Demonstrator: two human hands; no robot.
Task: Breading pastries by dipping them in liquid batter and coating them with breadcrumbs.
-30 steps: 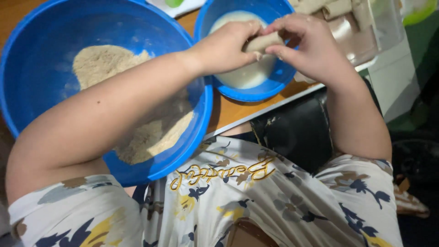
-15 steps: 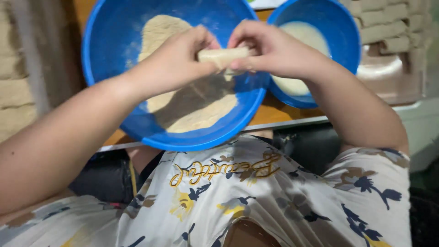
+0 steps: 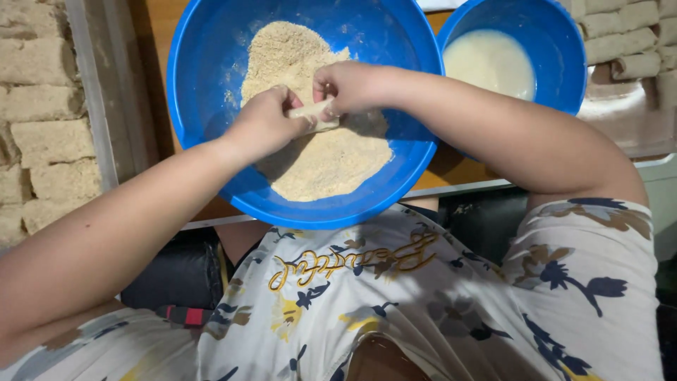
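Wooden table (image 3: 161,42) bearing two blue bowls. Left hand (image 3: 264,123) and right hand (image 3: 350,86) both pinch a pale roll (image 3: 314,113) over breadcrumbs (image 3: 317,155) in the large bowl (image 3: 204,106).

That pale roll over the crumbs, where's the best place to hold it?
By its two ends, coming from either side, as the left hand and right hand do. The roll is a short cylinder lying level over the breadcrumbs, so end grips leave its length bare.

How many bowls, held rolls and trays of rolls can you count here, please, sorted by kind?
Blue bowls: 2, the large bowl of crumbs and the small bowl of pale batter.
Roll held in the hands: 1, the roll between left hand and right hand.
Trays of rolls: 2, left tray and right tray.
Total: 5.
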